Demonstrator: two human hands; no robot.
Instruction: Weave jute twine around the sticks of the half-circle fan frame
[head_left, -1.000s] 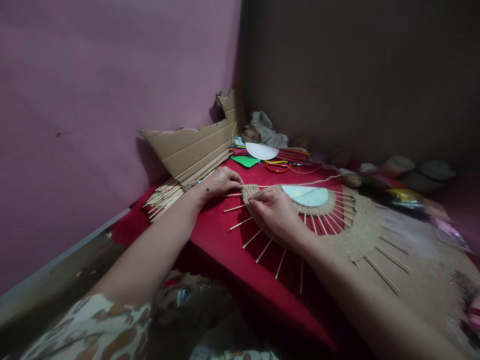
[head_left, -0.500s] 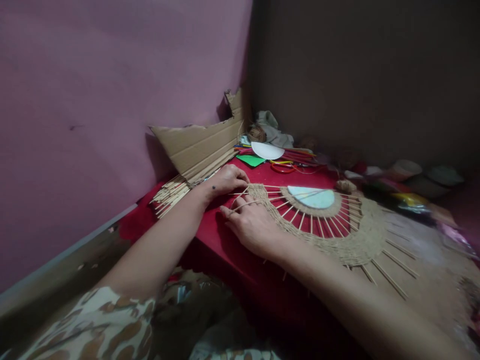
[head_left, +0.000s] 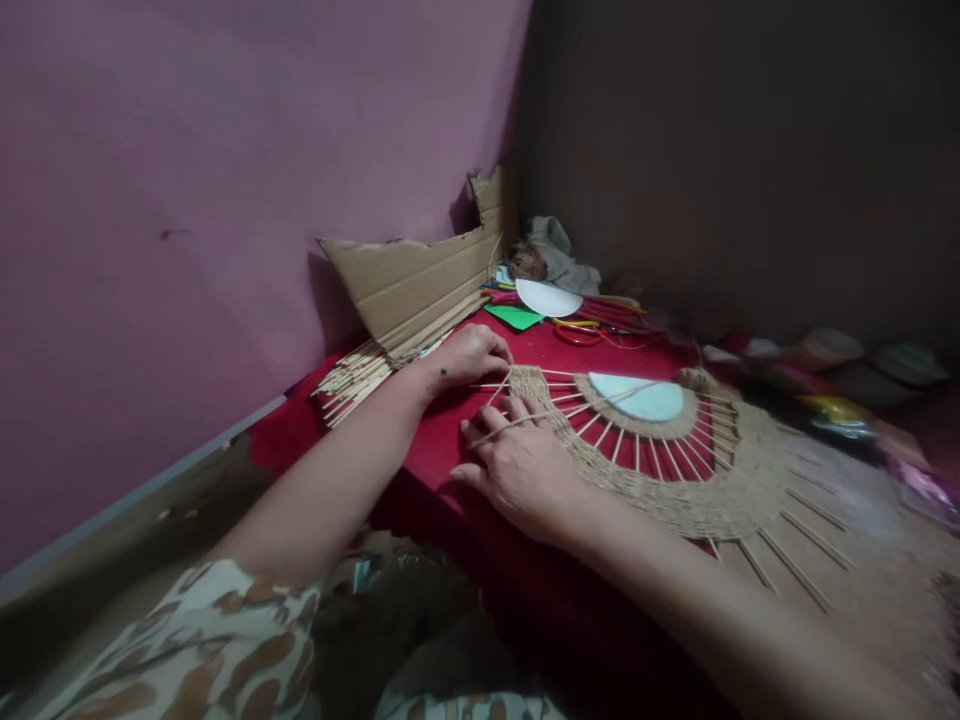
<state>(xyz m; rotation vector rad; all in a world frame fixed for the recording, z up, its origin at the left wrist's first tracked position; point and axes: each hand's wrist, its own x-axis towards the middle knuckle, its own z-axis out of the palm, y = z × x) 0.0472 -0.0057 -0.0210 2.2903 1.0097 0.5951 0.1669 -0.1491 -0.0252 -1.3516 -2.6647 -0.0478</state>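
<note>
A half-round fan-like weaving (head_left: pixel 660 500) of twine over thin wooden sticks lies on the red cloth, with a pale blue half-disc (head_left: pixel 637 397) at its centre. My left hand (head_left: pixel 476 352) is closed at the left end of the woven band, pinching the twine by the outermost stick; its fingertips are partly hidden. My right hand (head_left: pixel 529 465) rests palm down at the band's left edge, thumb apart from the fingers. A loose strand of twine (head_left: pixel 559 412) crosses over its fingers and runs toward a small twine ball (head_left: pixel 696 380).
Torn cardboard (head_left: pixel 420 285) leans on the pink wall, with a bundle of sticks (head_left: pixel 356 380) below it. Behind the weaving are a white half-disc (head_left: pixel 549 298), green paper (head_left: pixel 514 317), red-handled scissors (head_left: pixel 577 333) and a twine ball (head_left: pixel 527 263). Plastic packets (head_left: pixel 836 415) lie at right.
My right thumb has moved away from the fingers, and the right hand has opened out and shifted slightly down. The left hand stays at the band's end. The whole view has shifted a little.
</note>
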